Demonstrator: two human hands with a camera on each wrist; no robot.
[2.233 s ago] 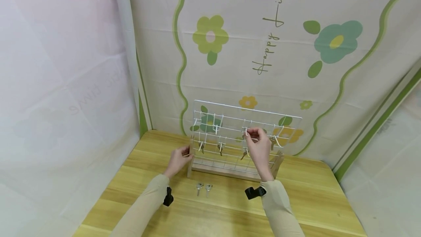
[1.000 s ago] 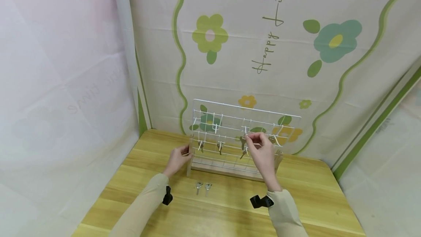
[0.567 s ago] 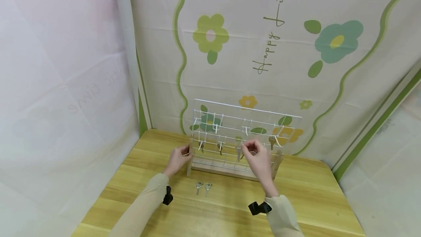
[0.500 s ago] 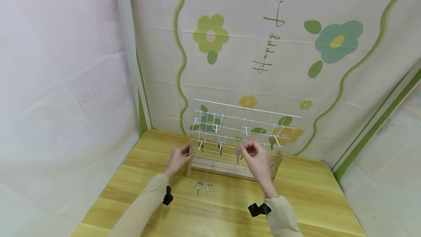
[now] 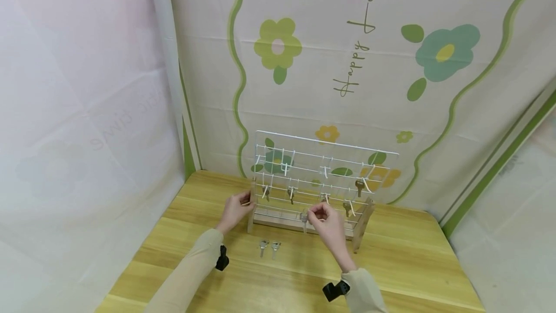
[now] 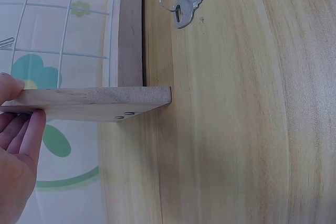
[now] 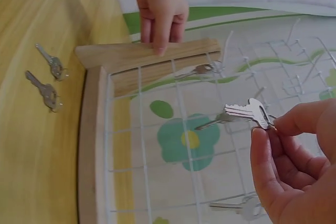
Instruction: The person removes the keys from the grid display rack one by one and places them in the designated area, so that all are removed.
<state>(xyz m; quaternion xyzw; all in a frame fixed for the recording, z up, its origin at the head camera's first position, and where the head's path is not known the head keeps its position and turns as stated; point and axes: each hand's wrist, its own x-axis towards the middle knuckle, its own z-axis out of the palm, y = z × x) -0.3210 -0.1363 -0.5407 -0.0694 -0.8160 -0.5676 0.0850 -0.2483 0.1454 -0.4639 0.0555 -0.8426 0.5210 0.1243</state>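
A white wire grid rack stands in a wooden base on the table. My right hand pinches a silver key by its small ring, between thumb and forefinger, in front of the rack's lower part. At the rack's left end, my left hand grips the wooden side support, thumb on one face and fingers on the other. Several keys hang from white hooks on the grid, among them a left key and a right key. A white hook at upper middle carries no key.
Two more keys lie side by side on the wooden table in front of the rack, a left one and a right one. A printed flower cloth hangs behind the rack, with pale cloth at both sides.
My right hand has moved down and left from the upper middle hook, bringing the pinched key off it and away from the grid. My left hand has stayed on the side support.
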